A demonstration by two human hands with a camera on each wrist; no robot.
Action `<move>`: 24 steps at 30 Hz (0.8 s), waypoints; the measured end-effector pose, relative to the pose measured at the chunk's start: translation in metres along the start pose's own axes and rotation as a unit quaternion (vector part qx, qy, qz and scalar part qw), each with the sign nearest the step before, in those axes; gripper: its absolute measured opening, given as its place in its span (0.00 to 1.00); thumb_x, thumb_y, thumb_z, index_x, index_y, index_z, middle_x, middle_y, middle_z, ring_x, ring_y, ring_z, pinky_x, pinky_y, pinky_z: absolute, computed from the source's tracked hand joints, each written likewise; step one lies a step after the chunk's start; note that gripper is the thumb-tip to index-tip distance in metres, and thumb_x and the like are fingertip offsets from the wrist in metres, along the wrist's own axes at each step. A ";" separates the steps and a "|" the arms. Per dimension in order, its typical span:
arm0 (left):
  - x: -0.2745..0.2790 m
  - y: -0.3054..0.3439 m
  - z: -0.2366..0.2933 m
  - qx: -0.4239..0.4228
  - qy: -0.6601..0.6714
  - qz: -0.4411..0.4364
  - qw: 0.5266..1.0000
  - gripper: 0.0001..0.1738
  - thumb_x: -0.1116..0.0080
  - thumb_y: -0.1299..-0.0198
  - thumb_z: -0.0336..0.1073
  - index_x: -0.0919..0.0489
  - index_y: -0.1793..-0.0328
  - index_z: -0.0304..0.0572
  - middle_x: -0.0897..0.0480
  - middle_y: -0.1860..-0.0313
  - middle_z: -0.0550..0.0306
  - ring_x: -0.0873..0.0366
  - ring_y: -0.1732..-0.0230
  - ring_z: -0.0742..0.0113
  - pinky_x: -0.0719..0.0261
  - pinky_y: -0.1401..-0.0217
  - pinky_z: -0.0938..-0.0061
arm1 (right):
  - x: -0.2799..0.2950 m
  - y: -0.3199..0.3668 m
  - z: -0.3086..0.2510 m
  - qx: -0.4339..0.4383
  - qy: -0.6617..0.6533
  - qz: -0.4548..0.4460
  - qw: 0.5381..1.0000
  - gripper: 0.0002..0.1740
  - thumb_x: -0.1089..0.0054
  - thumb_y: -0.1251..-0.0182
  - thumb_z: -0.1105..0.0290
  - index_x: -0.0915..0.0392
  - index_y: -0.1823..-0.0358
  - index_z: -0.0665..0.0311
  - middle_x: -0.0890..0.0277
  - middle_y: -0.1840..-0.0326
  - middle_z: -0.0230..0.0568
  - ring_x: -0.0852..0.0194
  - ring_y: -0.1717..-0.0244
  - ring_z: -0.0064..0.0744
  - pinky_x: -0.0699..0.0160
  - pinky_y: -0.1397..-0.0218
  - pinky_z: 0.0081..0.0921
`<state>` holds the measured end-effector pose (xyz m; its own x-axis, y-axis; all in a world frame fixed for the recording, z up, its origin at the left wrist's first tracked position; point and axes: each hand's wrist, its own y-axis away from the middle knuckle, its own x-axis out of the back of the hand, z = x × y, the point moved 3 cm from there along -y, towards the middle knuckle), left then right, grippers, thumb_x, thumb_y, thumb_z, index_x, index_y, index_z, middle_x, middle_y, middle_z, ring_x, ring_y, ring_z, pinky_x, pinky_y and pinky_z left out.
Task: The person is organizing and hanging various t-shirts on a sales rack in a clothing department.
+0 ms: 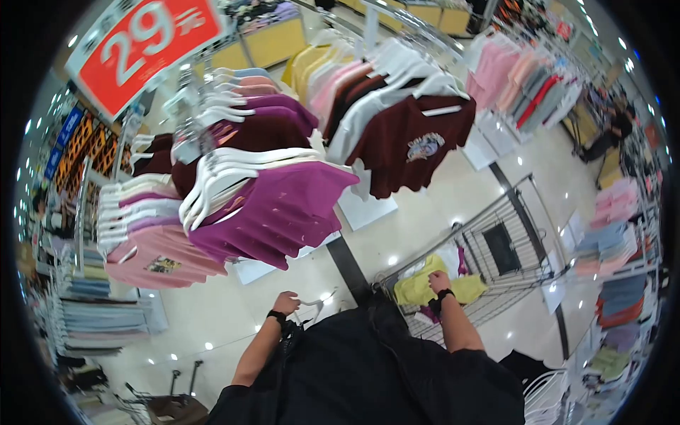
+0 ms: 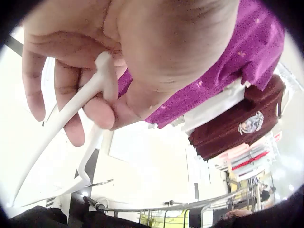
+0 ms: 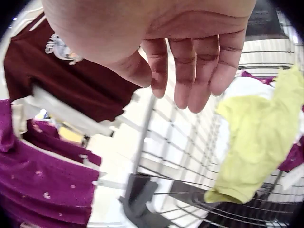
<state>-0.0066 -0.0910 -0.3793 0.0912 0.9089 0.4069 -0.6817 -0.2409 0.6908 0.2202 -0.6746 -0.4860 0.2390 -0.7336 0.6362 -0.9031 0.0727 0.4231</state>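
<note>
smooth plastic hanger (image 2: 71, 107); matt cloth yellow garment (image 3: 251, 137); metal wire cart (image 3: 145, 133); glossy floor (image 1: 432, 205).

The bare left hand (image 1: 286, 303) pinches between thumb and finger, its other fingers hanging loosely beside the pinch. Well apart from it, the bare right hand (image 1: 439, 281) has four relaxed fingers extended nearly side by side, slightly bent, the thumb beside them. Both forearms reach forward, bare behind the wrists.

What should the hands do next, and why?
Maybe the right hand should pinch the yellow shirt in the cart: its fingers look empty, close to it, and the left hand holds a bare white hanger that could take it.
</note>
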 end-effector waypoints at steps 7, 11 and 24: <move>-0.023 -0.010 -0.003 -0.080 -0.358 -0.119 0.923 0.19 0.35 0.46 0.41 0.12 0.55 0.32 0.11 0.65 0.45 0.11 0.67 0.56 0.15 0.55 0.66 | 0.010 0.040 0.086 -0.213 0.080 -0.018 0.974 0.20 0.44 0.34 0.60 0.13 0.49 0.63 0.15 0.47 0.58 0.17 0.43 0.60 0.20 0.38 0.49; 0.008 -0.005 -0.019 0.043 -0.390 -0.129 0.911 0.15 0.37 0.38 0.46 0.11 0.65 0.42 0.12 0.73 0.50 0.13 0.70 0.57 0.15 0.60 0.61 | -0.027 0.017 0.089 -0.266 0.004 -0.041 0.963 0.19 0.41 0.35 0.61 0.15 0.47 0.61 0.14 0.48 0.57 0.15 0.45 0.58 0.18 0.39 0.47; -0.009 0.046 0.117 0.177 -0.242 0.006 0.954 0.27 0.40 0.31 0.54 0.13 0.45 0.36 0.10 0.63 0.47 0.11 0.60 0.58 0.17 0.49 0.64 | -0.240 -0.073 0.292 -0.330 -0.159 -0.192 0.910 0.28 0.39 0.27 0.49 0.18 0.38 0.63 0.17 0.40 0.56 0.21 0.36 0.52 0.22 0.38 0.49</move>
<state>0.0458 -0.1500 -0.2810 0.4679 0.6621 0.5854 -0.4048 -0.4282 0.8079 0.1241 -0.7009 -0.8581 0.2821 -0.9414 0.1849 -0.3384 0.0827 0.9373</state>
